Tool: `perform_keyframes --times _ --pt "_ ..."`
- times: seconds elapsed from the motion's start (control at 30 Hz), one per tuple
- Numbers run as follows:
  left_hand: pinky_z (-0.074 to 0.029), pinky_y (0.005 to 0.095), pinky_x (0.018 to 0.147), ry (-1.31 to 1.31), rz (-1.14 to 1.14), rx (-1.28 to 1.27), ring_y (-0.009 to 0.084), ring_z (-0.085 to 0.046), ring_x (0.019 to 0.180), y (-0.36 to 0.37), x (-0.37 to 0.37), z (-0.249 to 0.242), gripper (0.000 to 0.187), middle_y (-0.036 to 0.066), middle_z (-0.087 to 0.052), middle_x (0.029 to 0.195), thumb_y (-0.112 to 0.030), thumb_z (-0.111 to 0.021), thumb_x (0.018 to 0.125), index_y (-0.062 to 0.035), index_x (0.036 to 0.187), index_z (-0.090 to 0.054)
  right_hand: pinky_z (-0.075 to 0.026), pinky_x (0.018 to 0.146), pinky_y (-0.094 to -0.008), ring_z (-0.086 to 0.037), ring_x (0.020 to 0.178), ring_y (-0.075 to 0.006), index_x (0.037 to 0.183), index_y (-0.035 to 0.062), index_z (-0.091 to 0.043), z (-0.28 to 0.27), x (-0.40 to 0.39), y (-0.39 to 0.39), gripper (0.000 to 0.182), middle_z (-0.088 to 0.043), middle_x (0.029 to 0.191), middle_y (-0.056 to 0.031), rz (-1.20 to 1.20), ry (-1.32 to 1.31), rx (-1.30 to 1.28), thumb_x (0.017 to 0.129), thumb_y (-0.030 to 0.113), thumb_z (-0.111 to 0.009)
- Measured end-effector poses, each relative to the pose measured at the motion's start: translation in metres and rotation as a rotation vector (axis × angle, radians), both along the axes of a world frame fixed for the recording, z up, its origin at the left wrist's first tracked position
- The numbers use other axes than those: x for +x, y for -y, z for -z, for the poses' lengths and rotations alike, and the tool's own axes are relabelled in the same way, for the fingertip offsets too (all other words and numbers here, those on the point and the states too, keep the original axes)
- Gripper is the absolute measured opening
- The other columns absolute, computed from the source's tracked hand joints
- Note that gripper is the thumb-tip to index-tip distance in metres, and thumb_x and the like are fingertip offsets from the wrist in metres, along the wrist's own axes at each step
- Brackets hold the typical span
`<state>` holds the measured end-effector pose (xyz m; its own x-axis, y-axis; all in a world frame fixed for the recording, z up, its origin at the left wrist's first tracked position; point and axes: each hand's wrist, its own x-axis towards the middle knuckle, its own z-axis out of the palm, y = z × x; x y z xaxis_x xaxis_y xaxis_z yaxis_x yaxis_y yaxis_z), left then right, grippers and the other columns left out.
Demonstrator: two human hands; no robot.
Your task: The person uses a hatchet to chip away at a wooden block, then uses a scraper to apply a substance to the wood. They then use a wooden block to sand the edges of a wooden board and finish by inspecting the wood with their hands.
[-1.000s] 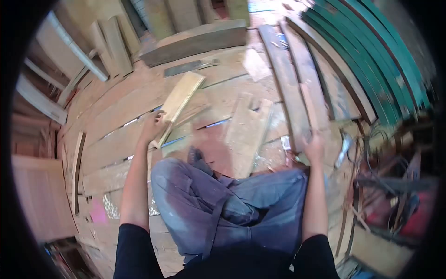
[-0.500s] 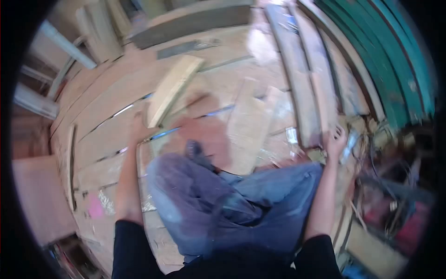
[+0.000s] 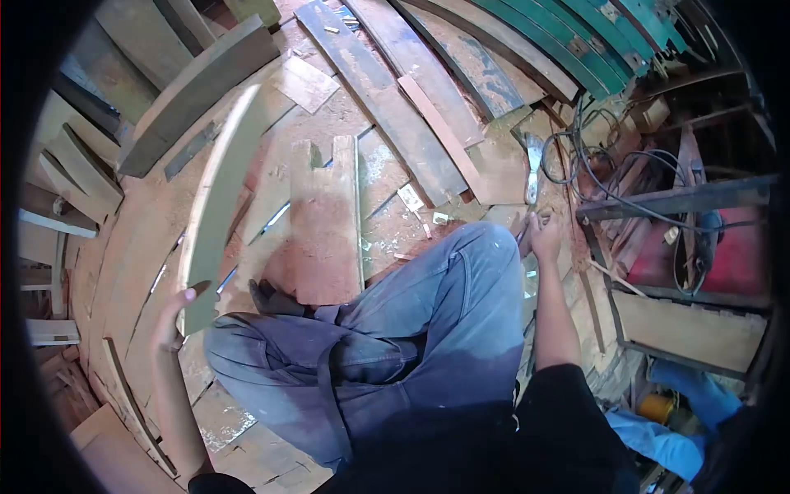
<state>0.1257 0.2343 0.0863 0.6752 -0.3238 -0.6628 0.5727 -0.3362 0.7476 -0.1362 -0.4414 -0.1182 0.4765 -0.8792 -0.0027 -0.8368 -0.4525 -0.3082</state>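
Right hand (image 3: 543,235) fingertips (behind knee) hidden

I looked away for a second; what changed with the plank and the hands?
The left hand has lifted the pale plank off the floor, holding its near end raised. The right hand has come down to the floor beside the knee. The notched board stays flat on the floor.

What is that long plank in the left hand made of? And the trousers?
The plank, gripped at its lower end by the left hand, looks like bare, unpainted wood: pale, flat and straight-edged, though blurred here. The trousers look like blue denim, with visible seams and a worn, dusty, faded surface.
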Motion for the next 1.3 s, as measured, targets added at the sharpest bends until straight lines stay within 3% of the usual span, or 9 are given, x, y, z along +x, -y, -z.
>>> perform_keyframes --times 0.13,0.27,0.37,0.53,0.73,0.8,0.9,1.0,1.3 --pt "-0.056 0.0448 0.087 -0.229 0.023 -0.184 0.0371 -0.066 0.101 0.049 -0.021 -0.031 0.076 0.029 -0.064 0.111 -0.05 -0.057 0.084 0.0115 0.128 -0.049 -0.045 0.09 -0.0468 -0.056 0.107 -0.0403 0.117 0.0001 -0.056 -0.057 0.071 -0.023 0.053 -0.059 0.108 -0.0236 -0.326 0.346 0.237 0.084 0.04 -0.07" --pt "-0.048 0.0654 0.088 -0.581 0.048 -0.517 0.0499 -0.058 0.108 0.108 -0.055 -0.03 0.091 0.035 -0.049 0.129 -0.061 -0.05 0.085 0.006 0.143 -0.032 -0.048 0.089 -0.045 -0.059 0.105 -0.0376 0.119 -0.0002 -0.053 -0.053 0.154 -0.044 0.05 -0.06 0.107 -0.0224 -0.673 0.24 0.095 0.084 0.031 -0.071" --pt "-0.045 0.0636 0.094 -0.735 -0.054 -0.709 0.0469 -0.055 0.115 0.139 -0.084 -0.021 0.093 0.033 -0.044 0.137 -0.065 -0.047 0.083 -0.0003 0.148 -0.029 -0.049 0.089 -0.0465 -0.058 0.108 -0.0396 0.118 0.0004 -0.053 -0.048 0.186 -0.054 0.045 -0.06 0.11 -0.0239 -0.748 0.06 0.04 0.085 0.027 -0.069" --pt "-0.039 0.0711 0.096 -0.564 -0.233 -0.893 0.0558 -0.038 0.129 0.139 -0.126 -0.008 0.088 0.028 -0.03 0.15 -0.064 -0.042 0.087 -0.01 0.153 -0.02 -0.047 0.091 -0.0495 -0.058 0.105 -0.0449 0.114 -0.0015 -0.053 -0.058 0.205 -0.062 0.04 -0.059 0.115 -0.0276 -0.693 -0.064 0.184 0.085 0.023 -0.066" --pt "-0.041 0.0713 0.092 -0.352 -0.426 -1.194 0.0565 -0.026 0.136 0.132 -0.144 0.005 0.091 0.027 -0.022 0.153 -0.068 -0.044 0.084 -0.0135 0.154 -0.019 -0.041 0.101 -0.0407 -0.053 0.121 -0.0424 0.144 0.001 -0.035 -0.148 0.145 -0.123 0.052 -0.051 0.132 -0.0305 -0.914 0.215 0.469 0.1 0.025 -0.049" --pt "-0.031 0.0731 0.101 -0.362 -0.518 -1.223 0.0569 -0.024 0.137 0.141 -0.149 0.002 0.09 0.025 -0.024 0.153 -0.063 -0.046 0.083 -0.0119 0.153 -0.022 -0.04 0.102 -0.0386 -0.052 0.127 -0.0285 0.152 0.0029 -0.024 -0.188 0.114 -0.169 0.061 -0.049 0.14 -0.0247 -1.109 0.282 0.52 0.1 0.022 -0.05" --pt "-0.016 0.0729 0.109 -0.375 -0.625 -1.28 0.0551 -0.025 0.137 0.151 -0.158 0.001 0.086 0.021 -0.027 0.154 -0.056 -0.048 0.082 -0.0109 0.152 -0.025 -0.04 0.103 -0.0375 -0.051 0.125 -0.0387 0.15 0.0064 -0.028 -0.243 0.077 -0.223 0.062 -0.047 0.14 -0.0248 -1.24 0.015 0.61 0.095 0.016 -0.055" --pt "-0.019 0.0727 0.108 -0.4 -0.738 -1.304 0.05 -0.027 0.139 0.15 -0.168 0.008 0.084 0.019 -0.029 0.154 -0.054 -0.047 0.082 -0.0112 0.152 -0.026 -0.052 0.075 -0.0476 -0.064 0.088 -0.0425 0.15 0.0287 -0.031 -0.251 0.046 -0.26 0.056 -0.062 0.108 -0.0239 -1.242 -0.28 0.45 0.098 0.025 -0.051" --pt "-0.026 0.0607 0.112 -0.475 -0.695 -1.405 0.0376 -0.042 0.134 0.13 -0.172 0.036 0.079 0.015 -0.04 0.149 -0.048 -0.047 0.083 -0.0088 0.149 -0.032 -0.048 0.069 -0.0574 -0.061 0.078 -0.0499 0.149 0.0293 -0.03 -0.188 0.114 -0.283 0.054 -0.063 0.084 -0.03 -1.072 -0.247 0.261 0.098 0.025 -0.047"
